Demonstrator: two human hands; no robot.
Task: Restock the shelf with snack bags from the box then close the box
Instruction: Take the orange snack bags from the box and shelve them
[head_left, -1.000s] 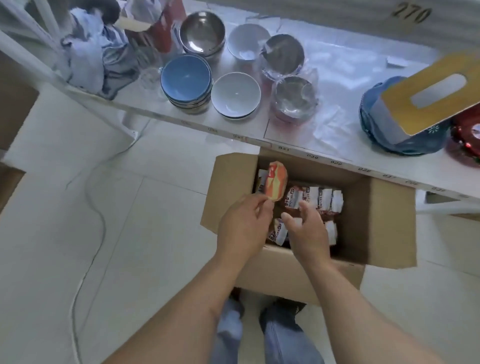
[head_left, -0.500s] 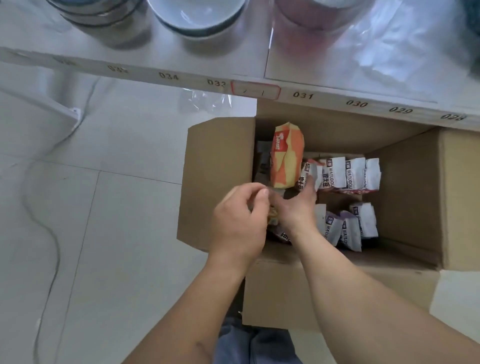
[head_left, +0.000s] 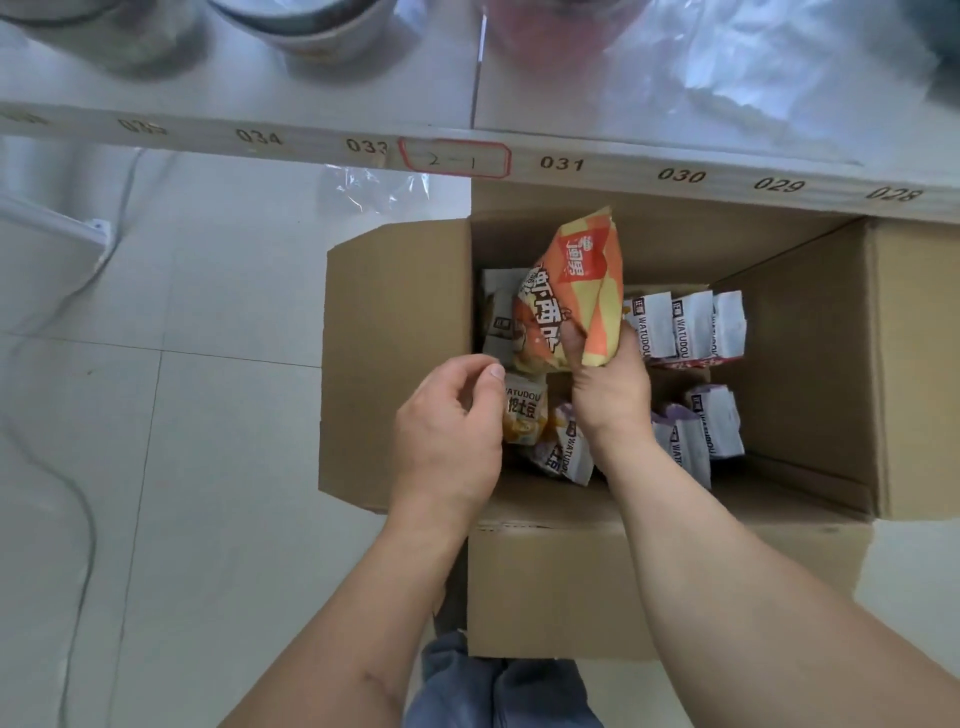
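An open cardboard box (head_left: 800, 364) stands on the floor under the shelf's front edge (head_left: 561, 163). Inside lie several small white and purple snack bags (head_left: 680, 325). My right hand (head_left: 608, 384) grips the lower part of a large orange snack bag (head_left: 576, 291) and holds it upright above the box's left side. My left hand (head_left: 447, 431) hovers over the box's left flap with fingers curled and thumb against forefinger; it holds nothing I can see. A small yellow snack bag (head_left: 524, 415) lies just right of that hand.
The white shelf (head_left: 363, 88) carries bowls (head_left: 311, 26) and clear plastic wrap (head_left: 753, 62) at the top of view. Numbered labels run along its edge. A cable (head_left: 78, 499) trails over the tiled floor at left. My legs (head_left: 498, 686) stand against the box's near side.
My right hand has closed on the orange bag and raised it a little. The left hand has stayed by the left flap. The camera has come closer to the box.
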